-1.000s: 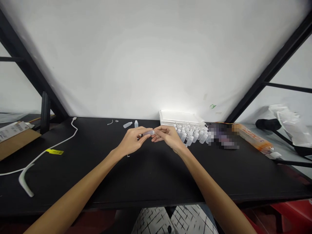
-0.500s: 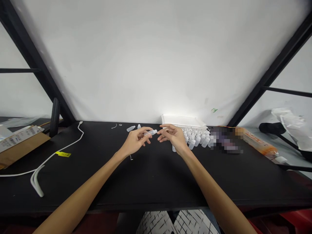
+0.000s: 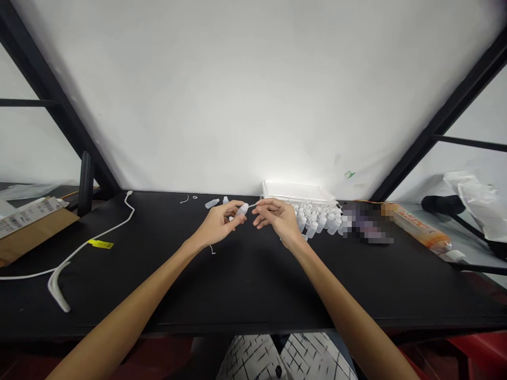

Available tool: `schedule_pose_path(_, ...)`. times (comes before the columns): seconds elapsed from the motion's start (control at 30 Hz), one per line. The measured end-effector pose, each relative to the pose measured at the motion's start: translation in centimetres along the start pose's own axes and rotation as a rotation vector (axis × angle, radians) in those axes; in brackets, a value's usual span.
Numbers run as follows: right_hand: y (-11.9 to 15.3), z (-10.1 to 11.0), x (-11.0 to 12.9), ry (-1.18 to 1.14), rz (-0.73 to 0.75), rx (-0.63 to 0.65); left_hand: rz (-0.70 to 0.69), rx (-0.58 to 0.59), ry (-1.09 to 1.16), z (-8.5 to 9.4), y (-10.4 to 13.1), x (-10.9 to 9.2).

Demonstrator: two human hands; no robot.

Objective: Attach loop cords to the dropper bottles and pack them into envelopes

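Observation:
My left hand is closed around a small translucent dropper bottle, tilted with its capped end up and to the right. My right hand pinches a thin white strip that reaches to the bottle's top. Whether the strip is fastened there is too small to tell. Beyond my left hand, one similar bottle lies on its side and another bottle shows only its top. To the right of my right hand stand several small bottles in a close group.
A white tray rests against the wall behind the bottle group. Small string scraps lie on the black table. At left are a white cable and a cardboard box; at right, an orange-and-clear package.
The bottle in my left hand has turned more upright. The strip now spans from its top to my right fingers. The view has shifted slightly.

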State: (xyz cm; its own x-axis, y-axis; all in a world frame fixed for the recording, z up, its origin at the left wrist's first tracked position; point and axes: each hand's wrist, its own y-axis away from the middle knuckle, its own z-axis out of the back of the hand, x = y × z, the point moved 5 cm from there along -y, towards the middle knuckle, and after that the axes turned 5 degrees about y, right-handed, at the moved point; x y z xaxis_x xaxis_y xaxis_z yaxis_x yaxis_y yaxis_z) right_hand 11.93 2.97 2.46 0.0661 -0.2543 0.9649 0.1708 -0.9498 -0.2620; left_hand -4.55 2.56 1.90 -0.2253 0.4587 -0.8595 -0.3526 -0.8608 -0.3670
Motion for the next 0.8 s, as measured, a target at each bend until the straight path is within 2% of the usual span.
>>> schedule_pose_path(0.1, -0.2, 0.2, -0.6, 0.035, -0.013, -0.012, -0.011, -0.089, 0.031, 1.4, -0.3, -0.5)
schedule_pose_path(0.17, -0.4, -0.1, -1.7, 0.139, -0.031, 0.029, -0.027, -0.226, 0.066, 3.1, -0.5, -0.6)
schedule_pose_path(0.27, -0.4, -1.3, -3.2, 0.481, 0.007, 0.117, -0.055, -0.42, 0.094, 5.7, -0.7, -0.1)
schedule_pose_path(0.33, -0.4, -2.6, -3.6, 0.754, 0.078, 0.146, -0.045, -0.47, 0.092, 6.7, -0.9, 0.6)
schedule_pose_path(0.43, -0.8, -5.1, -3.6, 1.023, 0.17, 0.172, -0.003, -0.436, 0.083, 6.8, -1.1, 1.6)
schedule_pose_path(0.63, -2.4, -9.7, -4.2, 1.217, 0.216, 0.258, 0.054, -0.301, 0.106, 5.5, -1.1, 2.4)
schedule_pose_path(0.73, -2.2, -10.6, -4.7, 1.27, 0.211, 0.329, 0.044, -0.257, 0.136, 5.1, -1.1, 1.9)
schedule_pose_path(0.8, -1.6, -10.4, -4.5, 1.274, 0.223, 0.381, 0.042, -0.253, 0.126, 4.9, -1.0, 1.6)
